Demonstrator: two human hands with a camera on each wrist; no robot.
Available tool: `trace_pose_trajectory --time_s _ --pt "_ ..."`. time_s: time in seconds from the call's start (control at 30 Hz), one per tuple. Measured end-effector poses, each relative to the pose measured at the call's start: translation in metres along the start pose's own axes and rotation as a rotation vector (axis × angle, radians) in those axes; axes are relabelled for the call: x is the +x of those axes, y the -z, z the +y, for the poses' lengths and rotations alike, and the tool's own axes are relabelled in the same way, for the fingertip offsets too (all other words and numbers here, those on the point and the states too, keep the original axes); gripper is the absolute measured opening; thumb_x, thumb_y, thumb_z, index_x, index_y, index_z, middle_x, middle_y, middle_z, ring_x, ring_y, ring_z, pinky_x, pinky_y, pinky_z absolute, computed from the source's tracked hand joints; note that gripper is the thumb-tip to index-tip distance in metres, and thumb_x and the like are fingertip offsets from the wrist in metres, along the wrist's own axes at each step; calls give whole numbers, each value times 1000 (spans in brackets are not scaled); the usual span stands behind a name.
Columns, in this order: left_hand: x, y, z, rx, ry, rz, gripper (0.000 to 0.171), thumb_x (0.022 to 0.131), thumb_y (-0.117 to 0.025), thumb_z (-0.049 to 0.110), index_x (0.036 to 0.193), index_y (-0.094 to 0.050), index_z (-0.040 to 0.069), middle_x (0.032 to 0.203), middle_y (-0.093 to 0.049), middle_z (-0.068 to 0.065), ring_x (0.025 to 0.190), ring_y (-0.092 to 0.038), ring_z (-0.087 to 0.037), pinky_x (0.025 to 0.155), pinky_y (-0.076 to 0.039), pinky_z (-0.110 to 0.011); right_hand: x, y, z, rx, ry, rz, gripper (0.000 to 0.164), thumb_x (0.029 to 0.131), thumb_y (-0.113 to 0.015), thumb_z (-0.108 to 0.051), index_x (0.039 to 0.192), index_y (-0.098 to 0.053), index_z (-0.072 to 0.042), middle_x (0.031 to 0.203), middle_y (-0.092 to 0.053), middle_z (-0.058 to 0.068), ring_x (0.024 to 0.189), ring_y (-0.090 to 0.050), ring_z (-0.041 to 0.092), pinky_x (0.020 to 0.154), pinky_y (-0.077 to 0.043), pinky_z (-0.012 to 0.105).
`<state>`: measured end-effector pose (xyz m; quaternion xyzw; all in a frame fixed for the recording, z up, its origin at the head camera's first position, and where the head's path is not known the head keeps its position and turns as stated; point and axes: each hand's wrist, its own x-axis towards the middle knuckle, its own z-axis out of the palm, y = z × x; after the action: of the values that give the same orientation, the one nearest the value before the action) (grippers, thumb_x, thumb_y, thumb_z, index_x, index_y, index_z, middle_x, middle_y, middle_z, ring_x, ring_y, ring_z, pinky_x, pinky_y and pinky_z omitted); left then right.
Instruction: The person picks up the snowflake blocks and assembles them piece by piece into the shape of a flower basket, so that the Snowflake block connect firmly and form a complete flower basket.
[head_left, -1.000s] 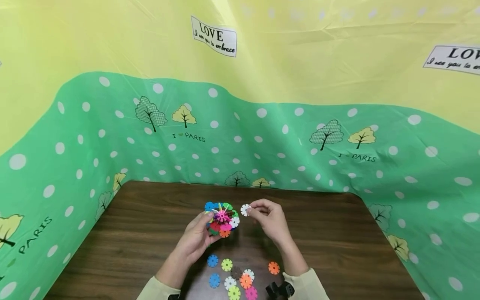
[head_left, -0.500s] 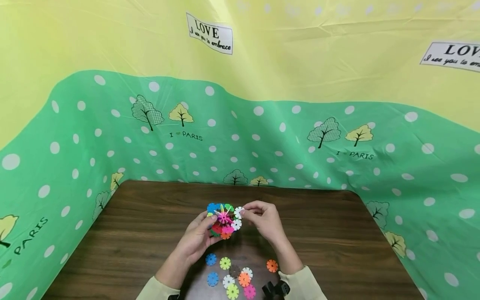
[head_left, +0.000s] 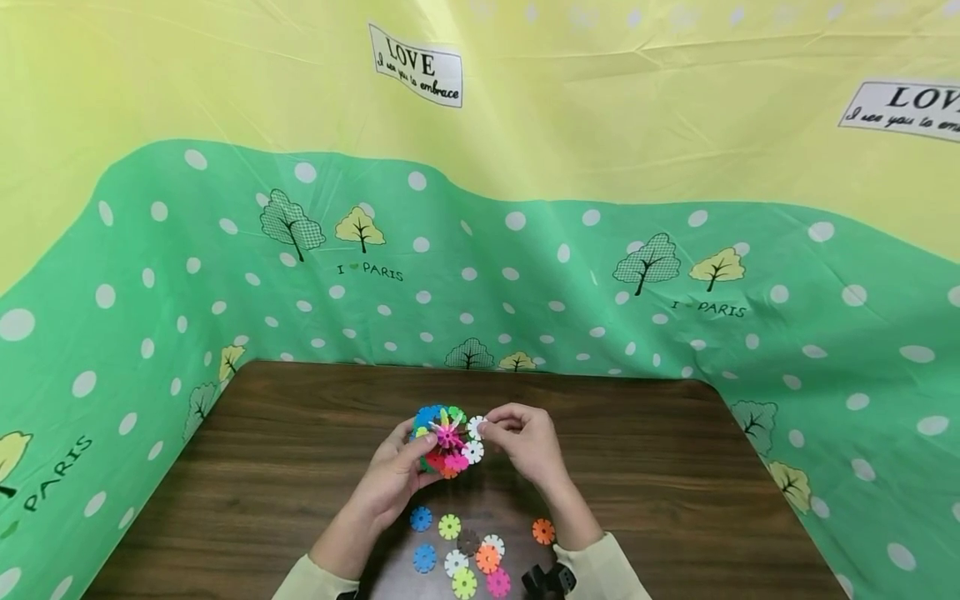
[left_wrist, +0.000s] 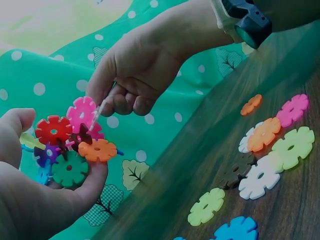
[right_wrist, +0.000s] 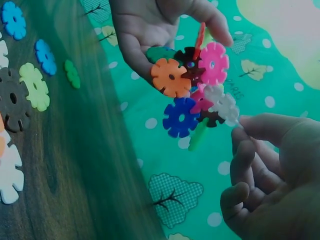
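Note:
My left hand grips a cluster of interlocked, notched plastic flower discs, thumb on the near side. Pink, red, blue, green, orange and white discs make up the cluster; in the left wrist view a green disc and an orange disc lie close to that hand's fingers. Between thumb and forefinger, my right hand pinches a white disc at the cluster's right side. In the right wrist view this piece is nearly hidden at the fingertips, and whether its notch is seated cannot be told.
Several loose discs lie on the brown wooden table below the hands, among them a blue disc, a brown disc and a pink disc. One orange disc sits apart, near the right forearm. A printed curtain hangs behind.
My right hand has moved left, bringing the white disc from beside the cluster up against its right edge. The left hand has tilted the cluster slightly.

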<state>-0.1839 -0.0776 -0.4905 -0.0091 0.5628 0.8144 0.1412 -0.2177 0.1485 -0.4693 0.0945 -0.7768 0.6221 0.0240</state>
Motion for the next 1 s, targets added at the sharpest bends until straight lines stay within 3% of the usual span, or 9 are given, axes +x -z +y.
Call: trace_pose_trajectory --time_s 0.2,0.37,0.6,0.8,0.9,1.0 --pt "-1 -1 -3 44 -19 15 65 101 -65 24 153 -29 7 127 -67 -12 104 -69 -19 91 -58 -42 -1 -2 1 -48 7 -22 7 85 -82 -10 85 -76 -6 72 -71 18 59 -63 23 55 -51 28" --pt "0 0 -2 74 -35 35 64 101 -66 24 152 -32 7 130 -64 -15 105 -67 -19 90 -59 -41 -1 -5 4 -91 7 -50 7 86 -81 -12 84 -75 -9 70 -71 11 59 -64 19 54 -52 27" --pt "2 1 -1 -56 -3 20 69 106 -58 37 152 -23 -1 130 -64 -11 114 -66 -17 101 -54 -45 0 -3 6 75 -60 -66 20 89 -79 -11 107 -75 -2 82 -75 15 67 -66 31 61 -55 30" --pt "3 0 -5 -191 19 20 56 106 -57 32 144 -37 -3 123 -67 -3 116 -63 -17 99 -54 -37 1 -3 5 145 -113 -49 25 92 -77 -14 112 -75 1 86 -76 17 63 -66 20 54 -50 26" --pt "3 -1 -8 -177 18 40 52 106 -56 37 143 -40 4 126 -67 -1 117 -61 -18 99 -52 -36 0 -5 2 198 -138 -50 26 92 -76 -14 111 -74 3 87 -76 22 60 -65 14 52 -48 23" --pt "3 0 -8 -148 19 36 58 106 -52 47 145 -35 8 130 -62 -2 115 -61 -20 103 -49 -42 0 -8 0 230 -154 -53 24 92 -76 -13 110 -74 3 85 -76 20 59 -65 12 52 -47 22"
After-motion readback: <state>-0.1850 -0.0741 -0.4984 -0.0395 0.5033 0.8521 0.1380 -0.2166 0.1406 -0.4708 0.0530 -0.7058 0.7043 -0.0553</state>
